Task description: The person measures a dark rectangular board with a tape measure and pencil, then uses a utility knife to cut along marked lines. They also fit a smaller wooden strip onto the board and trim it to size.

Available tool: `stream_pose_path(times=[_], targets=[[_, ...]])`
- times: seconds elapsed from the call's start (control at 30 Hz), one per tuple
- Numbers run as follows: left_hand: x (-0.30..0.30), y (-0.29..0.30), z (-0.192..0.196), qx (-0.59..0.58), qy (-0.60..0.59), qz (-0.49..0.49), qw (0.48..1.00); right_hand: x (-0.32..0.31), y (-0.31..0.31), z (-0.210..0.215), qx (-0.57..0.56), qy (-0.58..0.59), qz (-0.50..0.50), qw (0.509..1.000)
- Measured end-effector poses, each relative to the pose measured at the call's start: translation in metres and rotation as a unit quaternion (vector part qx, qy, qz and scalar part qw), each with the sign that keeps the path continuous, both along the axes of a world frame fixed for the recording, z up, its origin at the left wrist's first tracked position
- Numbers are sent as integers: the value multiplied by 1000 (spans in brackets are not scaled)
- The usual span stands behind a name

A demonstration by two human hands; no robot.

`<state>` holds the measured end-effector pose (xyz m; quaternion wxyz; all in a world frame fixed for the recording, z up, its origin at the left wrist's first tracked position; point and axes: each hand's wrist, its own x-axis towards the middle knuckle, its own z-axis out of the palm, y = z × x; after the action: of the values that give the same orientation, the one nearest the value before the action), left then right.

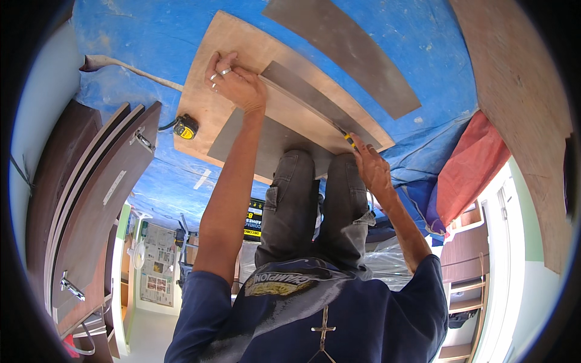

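My left hand (237, 83), with rings on its fingers, presses flat on the far end of a long grey laminate strip (308, 100). The strip lies diagonally across a plywood board (203, 112) on the floor. A wider grey sheet (257, 140) sits on the board's near edge, partly under my knees. My right hand (372, 168) is closed on a small yellow and black cutting tool (350, 141), and its tip meets the near end of the strip by the board's right corner. I kneel over the board in dark grey trousers.
A yellow and black tape measure (186, 127) rests at the board's left edge. A blue tarp (151, 42) covers the floor, with another grey strip (354, 57) on it. A large plywood sheet (520, 91) and red cloth (472, 163) lie right; dark cabinet doors (103, 181) lean left.
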<state>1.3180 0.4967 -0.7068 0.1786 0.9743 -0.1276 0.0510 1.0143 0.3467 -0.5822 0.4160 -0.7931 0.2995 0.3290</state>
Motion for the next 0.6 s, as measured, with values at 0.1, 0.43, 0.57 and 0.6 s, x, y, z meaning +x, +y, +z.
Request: stream_pose_path(times=[0.1, 0.43, 0.57, 0.6], targets=[[0, 0, 0, 6, -5, -6, 1000, -9, -4, 3, 0, 38, 13, 999], [-1, 1, -1, -14, -6, -10, 1000, -38, -8, 3, 6, 30, 2, 1000], [-1, 1, -1, -9, 1, -2, 1000, -54, -8, 3, 4, 21, 0, 1000], [-1, 1, -1, -7, 0, 2, 1000, -58, -9, 3, 3, 15, -3, 1000]])
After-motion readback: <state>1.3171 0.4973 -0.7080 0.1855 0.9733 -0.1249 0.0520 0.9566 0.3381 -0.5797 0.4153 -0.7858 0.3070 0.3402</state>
